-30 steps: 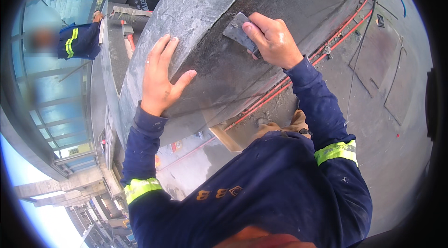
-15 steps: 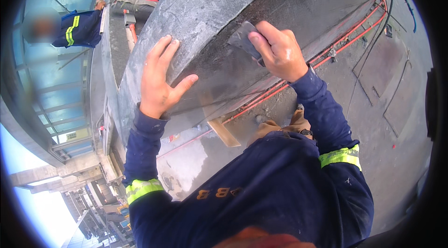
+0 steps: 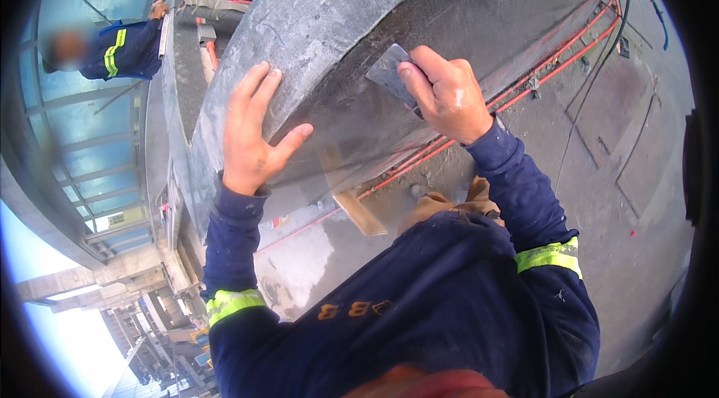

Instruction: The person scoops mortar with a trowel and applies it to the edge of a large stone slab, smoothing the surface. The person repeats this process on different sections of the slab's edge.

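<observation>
A curved concrete wall (image 3: 299, 8) crosses the view, with a pale top and a darker, smooth side face (image 3: 449, 23). My left hand (image 3: 258, 132) lies on its edge, fingers stretched over the pale top and thumb spread apart. My right hand (image 3: 449, 95) grips a flat grey scraper blade (image 3: 391, 74) between thumb and fingers. The blade is against or just over the dark side face, below the top edge; whether it touches, I cannot tell. My right fist hides the blade's near end.
Red pipes (image 3: 554, 61) run along the wall's foot. A wooden board (image 3: 359, 212) leans low by the wall. Black cable (image 3: 592, 72) hangs at the right over the concrete floor (image 3: 599, 263). Another person (image 3: 123, 50) in a dark reflective jacket stands at the far left, beyond the wall.
My right hand and the scraper have shifted slightly downward along the side face, and the blade has tilted a little. My left hand has slid slightly left and down. The other person leans further left.
</observation>
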Demonstrator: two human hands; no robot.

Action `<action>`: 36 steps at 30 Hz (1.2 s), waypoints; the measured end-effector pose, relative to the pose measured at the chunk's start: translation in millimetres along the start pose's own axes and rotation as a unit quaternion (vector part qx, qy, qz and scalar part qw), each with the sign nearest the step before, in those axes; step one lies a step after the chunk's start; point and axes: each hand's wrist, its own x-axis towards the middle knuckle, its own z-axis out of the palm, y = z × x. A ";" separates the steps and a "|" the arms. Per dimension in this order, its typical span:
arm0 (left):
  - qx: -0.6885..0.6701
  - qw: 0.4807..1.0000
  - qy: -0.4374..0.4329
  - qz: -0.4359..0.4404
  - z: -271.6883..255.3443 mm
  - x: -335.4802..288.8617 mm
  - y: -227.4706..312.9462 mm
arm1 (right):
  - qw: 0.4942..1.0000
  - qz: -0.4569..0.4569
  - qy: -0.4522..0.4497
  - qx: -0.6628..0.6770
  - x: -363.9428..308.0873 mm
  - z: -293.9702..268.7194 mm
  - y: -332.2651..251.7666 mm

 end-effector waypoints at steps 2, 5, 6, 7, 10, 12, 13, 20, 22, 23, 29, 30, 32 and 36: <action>0.006 1.000 0.005 0.001 0.0 2.2 -0.1 | 1.000 -0.011 -0.004 0.006 8.0 1.2 -5.6; 0.006 1.000 0.004 -0.004 1.0 0.9 -0.2 | 1.000 -0.009 -0.006 0.023 1.8 0.7 -3.2; 0.007 1.000 0.002 -0.004 0.7 1.0 0.3 | 0.999 0.019 -0.006 0.030 -0.6 0.3 -0.6; 0.008 1.000 0.001 -0.005 0.6 1.5 0.6 | 1.000 -0.002 -0.011 0.028 2.2 0.0 0.4; -0.006 1.000 0.011 -0.003 1.2 3.0 0.4 | 0.999 -0.027 -0.017 0.027 5.4 -1.0 -1.0; 0.000 1.000 0.002 -0.001 0.9 1.9 1.2 | 0.999 -0.013 -0.011 0.027 0.7 -1.7 4.4; 0.005 1.000 0.002 0.001 0.3 2.9 1.0 | 0.999 -0.022 -0.017 0.030 6.2 -1.9 2.8; 0.005 1.000 0.011 -0.004 -0.1 3.8 -0.6 | 1.000 -0.005 -0.030 -0.006 -0.2 -10.5 10.8; -0.005 1.000 0.001 -0.010 -0.6 1.2 0.1 | 0.999 -0.022 -0.027 0.022 9.8 -3.4 3.5; -0.004 1.000 -0.002 -0.009 -0.5 0.6 -0.1 | 0.999 -0.030 -0.026 0.036 13.6 -1.5 0.5; 0.002 1.000 0.000 -0.006 0.6 2.6 -0.8 | 0.999 -0.022 -0.032 0.022 10.7 -4.4 -4.3; 0.004 1.000 0.003 -0.006 0.5 2.0 -1.2 | 0.999 -0.021 -0.031 0.022 9.8 -6.6 -4.7; 0.004 1.000 0.001 -0.008 -1.7 1.1 -0.2 | 0.999 -0.026 -0.032 0.022 10.4 -8.3 -6.5; 0.002 1.000 0.002 -0.008 0.1 0.2 -1.5 | 0.997 -0.034 -0.047 0.050 17.1 -7.3 -5.1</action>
